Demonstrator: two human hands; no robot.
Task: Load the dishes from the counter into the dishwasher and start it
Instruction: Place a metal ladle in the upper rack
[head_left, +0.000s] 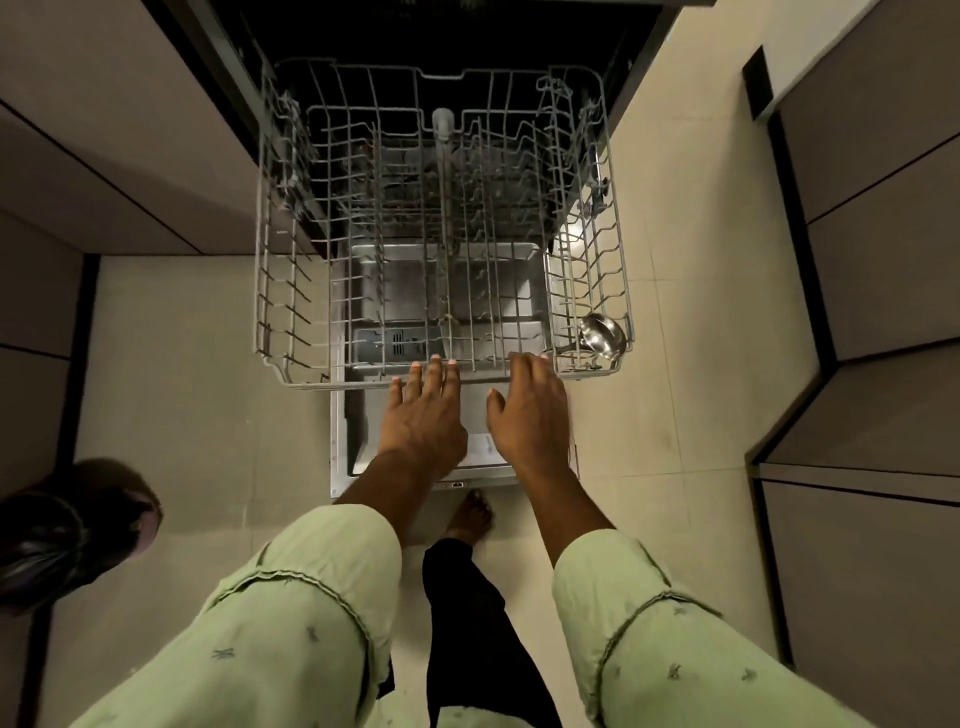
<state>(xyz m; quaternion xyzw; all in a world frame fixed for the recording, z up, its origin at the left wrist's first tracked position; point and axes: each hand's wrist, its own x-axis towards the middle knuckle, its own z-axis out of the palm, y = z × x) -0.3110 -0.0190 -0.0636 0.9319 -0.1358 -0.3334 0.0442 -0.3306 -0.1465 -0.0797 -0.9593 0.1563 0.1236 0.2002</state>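
The pale tiled kitchen floor (182, 364) carries the open dishwasher (519, 31), its wire rack (280, 291) pulled out over the lowered door (353, 441). The left hand (423, 415) rests straight fingers on the rack's front edge. The right hand (530, 410) bends over that edge, grip unclear, near a steel ladle (602, 335) in the front right corner.

I have one head view only, wide-angle, from above looking steeply down, facing the open dishwasher (467, 31), its pulled-out rack (444, 218) near, straight below me.
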